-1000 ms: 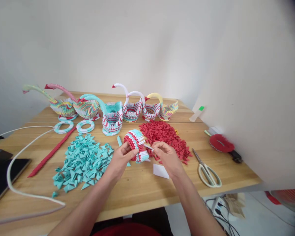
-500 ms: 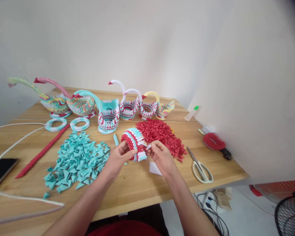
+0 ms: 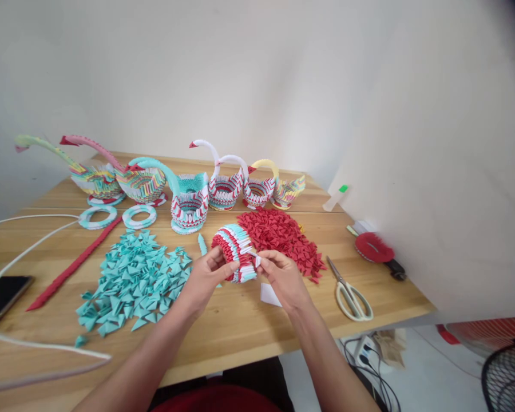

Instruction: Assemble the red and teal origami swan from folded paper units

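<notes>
Tilted on its side above the table is a round origami basket body [image 3: 235, 236] of red, white and turquoise folded paper pieces. My left hand [image 3: 206, 280] grips its left side, thumb across the front. My right hand [image 3: 281, 276] pinches a small white folded paper piece [image 3: 257, 261] at the basket's right rim. Whether that piece is seated on the rim I cannot tell. A heap of red paper pieces [image 3: 278, 234] lies just behind my right hand, and a heap of turquoise paper pieces [image 3: 133, 280] spreads to the left. Flat white paper [image 3: 270, 294] lies under my right hand.
Several paper swans [image 3: 189, 212] stand along the back. Two paper rings [image 3: 98, 217] and a long red paper strip [image 3: 77, 266] lie left, near a white cable [image 3: 38, 343] and a phone [image 3: 8, 297]. Scissors [image 3: 351, 297] and a round red brush [image 3: 374, 248] are at right.
My right hand has shifted slightly, bringing the white paper piece closer against the basket's rim. The left hand and the basket stay almost where they were.
</notes>
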A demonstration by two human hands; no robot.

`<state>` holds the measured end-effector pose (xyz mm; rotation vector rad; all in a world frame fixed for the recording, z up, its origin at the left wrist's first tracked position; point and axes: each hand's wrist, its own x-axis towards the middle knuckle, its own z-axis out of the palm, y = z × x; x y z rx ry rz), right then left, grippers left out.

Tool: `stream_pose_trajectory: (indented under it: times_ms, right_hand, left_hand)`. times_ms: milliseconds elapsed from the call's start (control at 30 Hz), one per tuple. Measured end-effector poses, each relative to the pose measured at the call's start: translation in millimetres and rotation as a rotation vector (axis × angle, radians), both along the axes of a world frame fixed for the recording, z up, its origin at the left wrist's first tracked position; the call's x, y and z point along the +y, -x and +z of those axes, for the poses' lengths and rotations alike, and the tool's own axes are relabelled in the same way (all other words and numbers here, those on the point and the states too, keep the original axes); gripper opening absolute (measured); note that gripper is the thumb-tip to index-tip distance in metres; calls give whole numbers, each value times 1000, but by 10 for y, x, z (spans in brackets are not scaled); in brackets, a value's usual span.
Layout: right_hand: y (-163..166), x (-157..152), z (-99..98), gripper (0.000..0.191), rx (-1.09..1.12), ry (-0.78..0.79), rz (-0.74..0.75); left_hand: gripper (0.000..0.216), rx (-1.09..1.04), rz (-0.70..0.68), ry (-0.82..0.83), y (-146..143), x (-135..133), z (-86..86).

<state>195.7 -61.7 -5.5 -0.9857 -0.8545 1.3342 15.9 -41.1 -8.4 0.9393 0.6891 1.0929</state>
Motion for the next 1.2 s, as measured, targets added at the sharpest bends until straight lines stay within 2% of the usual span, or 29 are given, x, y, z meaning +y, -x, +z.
stream_pose_trajectory:
  times_ms: [233,467,667,1200]
  right_hand:
    - [30,0,17,33,53,46,65]
    - [61,-3,43,39,-7,45,68]
    - [53,-9,22,36,-37,45,79]
    - [155,-20,-39,32,65,23,5]
  left_hand:
    - [46,-11,-2,-1,-7,-4,24]
    - [43,-31,-18,-3,-11,-14,41]
    - [42,-26,-9,-2,-16,-16,53]
    - [40,-15,-1,-15,-19,-21,109]
